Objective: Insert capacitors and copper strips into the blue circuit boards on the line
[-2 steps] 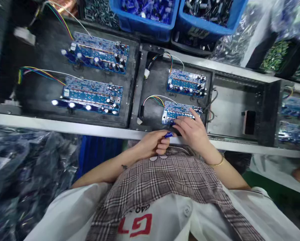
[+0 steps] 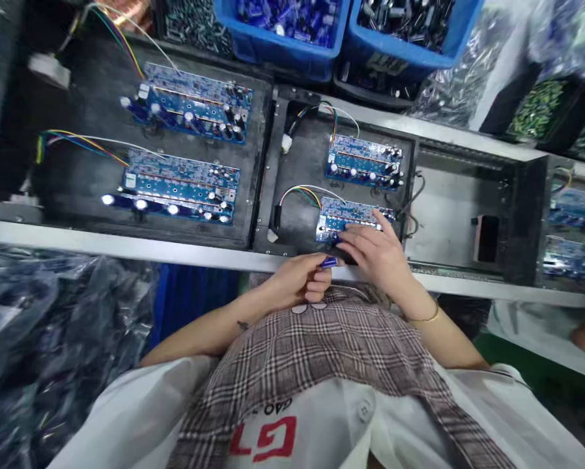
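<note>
My left hand [image 2: 302, 281] is closed near the front rail, with a blue capacitor [image 2: 328, 262] between thumb and fingers. Just to its right, my right hand [image 2: 376, 251] reaches over the near circuit board [image 2: 329, 225] in the middle tray. Its thumb and a finger pinch a second blue capacitor [image 2: 338, 239] at the board's lower edge, while the index finger stretches over the board's right part. My right fingers hide much of that board. Behind it lies another circuit board [image 2: 363, 159] with capacitors mounted along its lower side.
The left tray [image 2: 77, 189] holds two larger boards with wires. Blue bins [image 2: 283, 62] of capacitors stand at the back. Right of the middle tray, a dark block [image 2: 486, 238] lies in a recess. A metal rail [image 2: 126, 240] runs along the front, plastic bags [image 2: 53, 339] below.
My right hand has shifted very slightly to the right, its index finger a little further over. My left hand keeps its hold on the capacitor.
</note>
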Motion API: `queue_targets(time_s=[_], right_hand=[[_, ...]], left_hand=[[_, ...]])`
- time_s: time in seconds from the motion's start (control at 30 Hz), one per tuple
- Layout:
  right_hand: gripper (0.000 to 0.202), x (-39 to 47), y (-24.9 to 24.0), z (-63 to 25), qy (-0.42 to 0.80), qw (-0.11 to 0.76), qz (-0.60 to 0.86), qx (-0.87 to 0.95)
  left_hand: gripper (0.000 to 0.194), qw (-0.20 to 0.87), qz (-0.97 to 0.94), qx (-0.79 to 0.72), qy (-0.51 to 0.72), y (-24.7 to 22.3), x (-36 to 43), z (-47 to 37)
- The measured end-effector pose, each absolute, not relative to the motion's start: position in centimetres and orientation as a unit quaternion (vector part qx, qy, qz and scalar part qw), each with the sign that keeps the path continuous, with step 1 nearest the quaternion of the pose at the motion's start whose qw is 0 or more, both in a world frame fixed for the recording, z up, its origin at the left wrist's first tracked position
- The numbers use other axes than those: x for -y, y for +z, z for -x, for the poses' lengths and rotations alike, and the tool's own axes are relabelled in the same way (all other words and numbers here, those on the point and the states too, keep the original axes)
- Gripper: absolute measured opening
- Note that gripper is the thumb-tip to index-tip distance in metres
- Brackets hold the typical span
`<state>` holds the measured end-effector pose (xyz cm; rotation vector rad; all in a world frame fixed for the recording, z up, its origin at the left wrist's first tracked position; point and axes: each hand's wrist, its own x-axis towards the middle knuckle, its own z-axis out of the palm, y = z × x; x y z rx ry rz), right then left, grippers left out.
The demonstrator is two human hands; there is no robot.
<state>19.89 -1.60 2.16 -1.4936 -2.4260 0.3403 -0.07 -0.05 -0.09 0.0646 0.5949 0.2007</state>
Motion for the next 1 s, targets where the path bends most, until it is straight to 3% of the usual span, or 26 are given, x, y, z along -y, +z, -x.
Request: queue_targets(time_s=[0.13,0.23,0.4,0.77,0.9,1.0], right_hand=[[0.028,1.6,3.9,-19.0,0.214,0.145,0.482,0.837],[0.018,1.1,3.1,-18.2,0.176,0.139,0.511,0.830],[0.017,0.0,0.9,-17.6,0.122,0.099,0.544,0.824],[0.022,-0.5,1.5,-17.5,0.108,0.027,0.501,0.858],[0.023,-0.7,2.2,-17.3,0.062,0.003,0.453,0.889],[0.023,-0.5,2.1,-16.7,0.017,0.010,0.428,0.904]], left_hand=[[0.046,0.960,-0.039,-0.266,0.077,-0.5,0.2,0.3],[0.053,0.967,-0.066,-0.241,0.058,-0.9,0.3,0.5],[0.020,0.960,-0.134,-0.238,0.065,-1.2,0.6,0.8],[0.032,0.953,-0.179,-0.233,0.073,-1.5,0.7,0.9],[0.030,0.897,-0.365,-0.244,0.050,0.8,-0.5,2.3],[0.035,0.761,-0.590,-0.265,0.053,4.1,-3.2,4.3]])
